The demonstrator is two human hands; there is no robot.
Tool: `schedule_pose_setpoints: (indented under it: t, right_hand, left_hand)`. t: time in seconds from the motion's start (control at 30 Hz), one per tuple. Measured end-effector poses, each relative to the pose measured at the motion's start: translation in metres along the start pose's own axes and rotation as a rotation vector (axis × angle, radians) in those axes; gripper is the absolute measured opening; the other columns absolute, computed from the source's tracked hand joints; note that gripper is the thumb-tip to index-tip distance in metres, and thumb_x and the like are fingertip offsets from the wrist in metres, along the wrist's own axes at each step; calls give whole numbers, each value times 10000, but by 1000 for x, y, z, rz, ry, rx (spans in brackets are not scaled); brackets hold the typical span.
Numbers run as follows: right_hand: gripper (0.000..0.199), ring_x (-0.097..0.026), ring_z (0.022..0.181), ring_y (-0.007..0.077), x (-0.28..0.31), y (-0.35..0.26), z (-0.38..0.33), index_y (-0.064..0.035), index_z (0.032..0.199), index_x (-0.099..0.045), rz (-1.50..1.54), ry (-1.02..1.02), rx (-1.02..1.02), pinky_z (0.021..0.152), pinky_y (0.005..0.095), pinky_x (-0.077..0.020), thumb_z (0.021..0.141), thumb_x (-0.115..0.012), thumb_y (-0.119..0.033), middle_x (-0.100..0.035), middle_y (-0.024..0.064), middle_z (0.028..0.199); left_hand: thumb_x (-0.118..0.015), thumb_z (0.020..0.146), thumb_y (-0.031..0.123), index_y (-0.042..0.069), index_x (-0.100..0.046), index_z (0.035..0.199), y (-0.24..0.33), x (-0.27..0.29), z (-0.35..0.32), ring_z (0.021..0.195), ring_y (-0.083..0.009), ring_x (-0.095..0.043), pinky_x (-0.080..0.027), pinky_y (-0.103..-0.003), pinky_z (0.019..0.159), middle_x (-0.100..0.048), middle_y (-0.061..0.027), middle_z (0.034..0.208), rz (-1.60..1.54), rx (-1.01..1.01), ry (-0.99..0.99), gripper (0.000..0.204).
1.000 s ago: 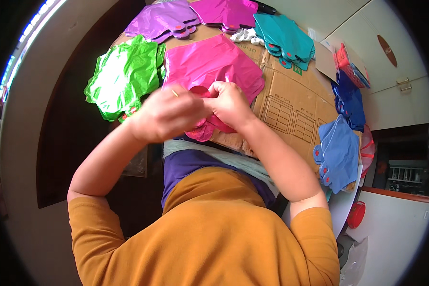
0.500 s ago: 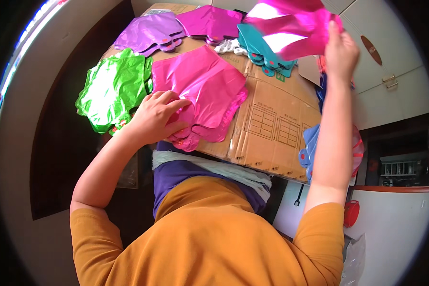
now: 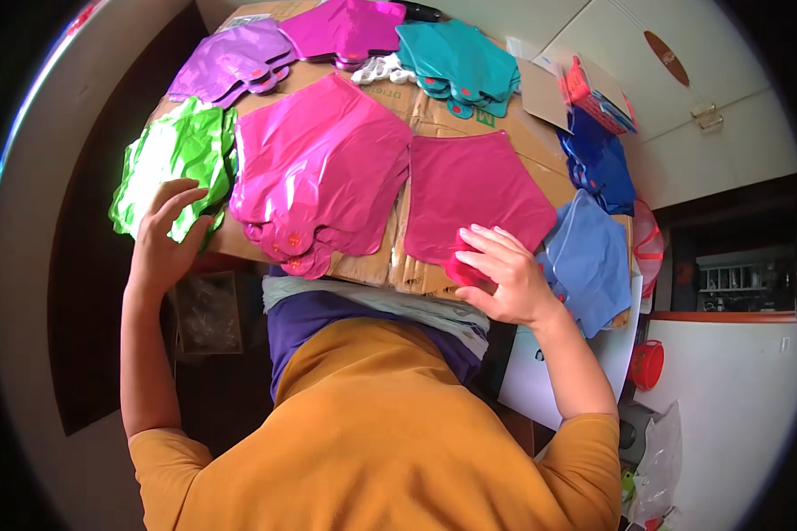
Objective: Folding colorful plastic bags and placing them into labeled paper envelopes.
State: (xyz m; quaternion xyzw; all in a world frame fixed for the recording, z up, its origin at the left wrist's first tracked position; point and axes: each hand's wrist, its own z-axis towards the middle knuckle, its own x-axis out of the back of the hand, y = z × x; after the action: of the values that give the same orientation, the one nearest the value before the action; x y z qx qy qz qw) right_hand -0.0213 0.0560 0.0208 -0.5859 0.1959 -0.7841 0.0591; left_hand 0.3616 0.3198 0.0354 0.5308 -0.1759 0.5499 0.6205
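Observation:
A single flat pink foil piece [image 3: 481, 196], looking like an uninflated foil balloon, lies on the cardboard box with its red tail end toward me. My right hand [image 3: 510, 281] rests on that tail end, fingers stretched out and not gripping. To its left is a thick stack of pink foil pieces [image 3: 323, 168], with scalloped, red-dotted ends at the near side. My left hand [image 3: 165, 234] hovers open at the near edge of a shiny green foil stack [image 3: 173, 159], fingers spread, with nothing in it.
On the cardboard box [image 3: 363, 269] lie purple [image 3: 230, 62], magenta [image 3: 341, 29] and teal [image 3: 459, 60] foil stacks along the far side. Dark blue [image 3: 598, 159] and light blue [image 3: 588, 248] stacks lie at right. White cabinets [image 3: 682, 53] stand beyond; a red bucket [image 3: 647, 365] is low at right.
My right hand has brought the pink piece down from the upper right and laid it flat beside the pink stack. My left hand has left that stack and moved left toward the green one.

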Motion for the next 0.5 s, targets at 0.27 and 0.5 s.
schedule_pose_setpoints:
  t: [0.27, 0.5]
  right_hand:
    - [551, -615, 1132, 353, 8, 11, 12, -9, 1006, -717, 43, -32, 6, 1019, 472, -423, 838, -658, -531, -688, 170, 1121]
    - [217, -677, 903, 270, -6, -61, 142, -41, 906, -715, 155, 192, 331, 824, 387, -482, 797, -758, -224, -719, 124, 955]
  left_hand:
    - [-766, 724, 118, 63, -673, 1093, -17, 29, -48, 1045, -338, -602, -484, -420, 913, -616, -122, 1139, 234, 7, -40, 384]
    - [-738, 754, 116, 92, -658, 1125, -30, 9, -53, 1038, -289, -603, -506, -399, 902, -618, -93, 1118, 397, -260, -7, 380]
